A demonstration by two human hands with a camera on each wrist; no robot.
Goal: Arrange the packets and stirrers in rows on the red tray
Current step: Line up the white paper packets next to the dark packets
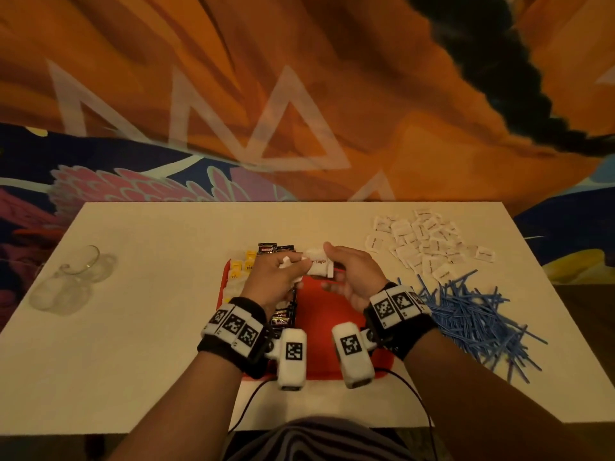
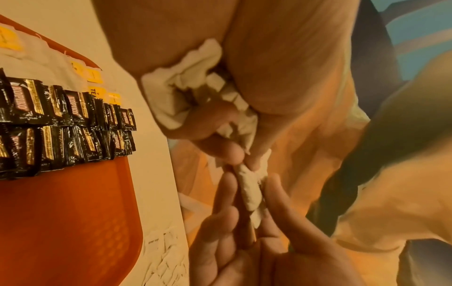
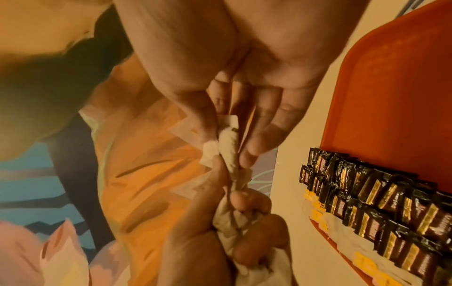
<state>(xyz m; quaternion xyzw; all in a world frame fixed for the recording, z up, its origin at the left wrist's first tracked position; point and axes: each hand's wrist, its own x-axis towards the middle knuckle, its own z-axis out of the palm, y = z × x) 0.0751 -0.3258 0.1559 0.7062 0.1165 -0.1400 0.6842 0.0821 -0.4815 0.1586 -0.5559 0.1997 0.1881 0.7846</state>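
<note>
1. Right now left hand (image 1: 273, 277) fingers are curled round a bunch of white sugar packets (image 2: 171, 92) — thumb and fingertips also pinch one packet (image 1: 320, 266) at its end.
2. Right hand (image 1: 352, 277) pinches the same packet between thumb and fingers; remaining fingers are loose.
3. Both hands hover above the red tray (image 1: 319, 314), the packet held between them.
4. Tray's left side holds black coffee sachets (image 2: 73, 123) in two rows, with yellow-tagged tea bags (image 2: 49, 56) beside them.
5. Right of the tray on the table (image 1: 149, 311) — loose white packets (image 1: 429, 241), then a blue stirrer heap (image 1: 472, 314).
</note>
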